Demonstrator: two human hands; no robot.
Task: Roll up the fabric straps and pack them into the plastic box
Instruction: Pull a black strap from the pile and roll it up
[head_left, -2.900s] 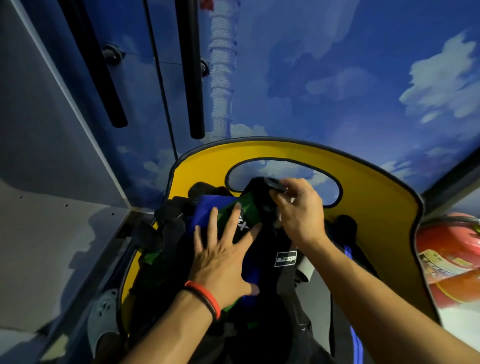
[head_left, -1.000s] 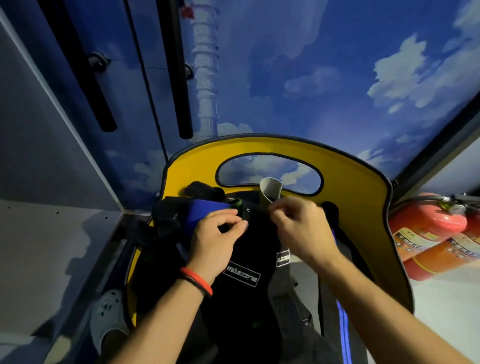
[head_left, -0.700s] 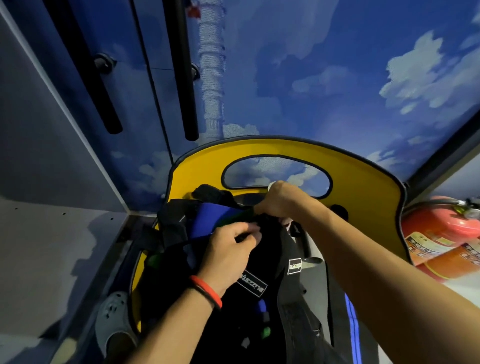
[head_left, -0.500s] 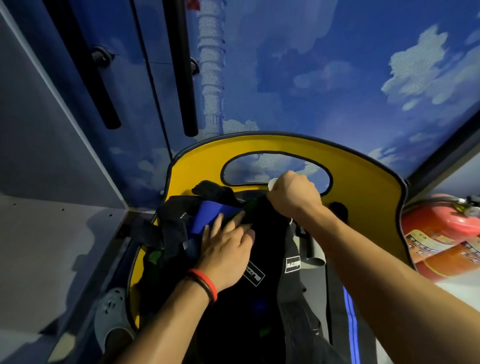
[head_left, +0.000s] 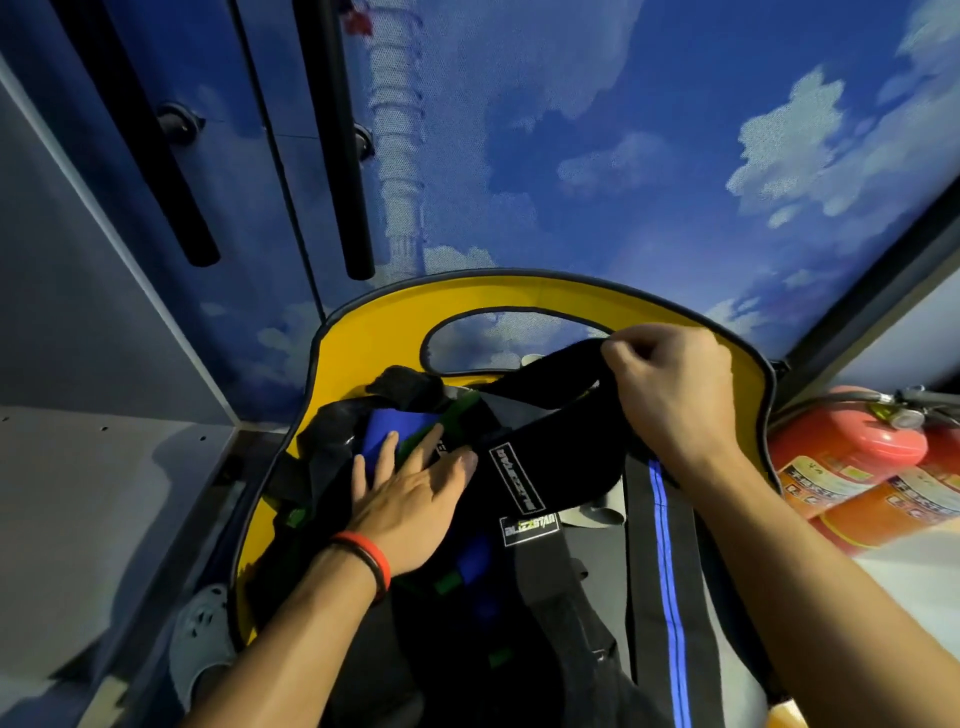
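Note:
A heap of black fabric straps (head_left: 524, 467) with blue and green parts lies inside a yellow-lined container (head_left: 519, 299) with an oval handle hole. My left hand (head_left: 410, 499) lies flat with straight fingers on the pile, pressing a blue and green piece. My right hand (head_left: 670, 384) pinches the end of a wide black strap and holds it lifted toward the container's right rim. A black strap with a blue stripe (head_left: 662, 545) runs down under my right forearm.
Red fire extinguishers (head_left: 852, 462) lie to the right of the container. A blue sky-patterned wall with black vertical bars (head_left: 332, 156) rises behind. A grey surface (head_left: 93, 493) is at the left, and a grey shoe (head_left: 200, 639) shows at bottom left.
My right hand has pulled the black strap's end up and to the right, away from the handle hole. My left hand has flattened on the pile.

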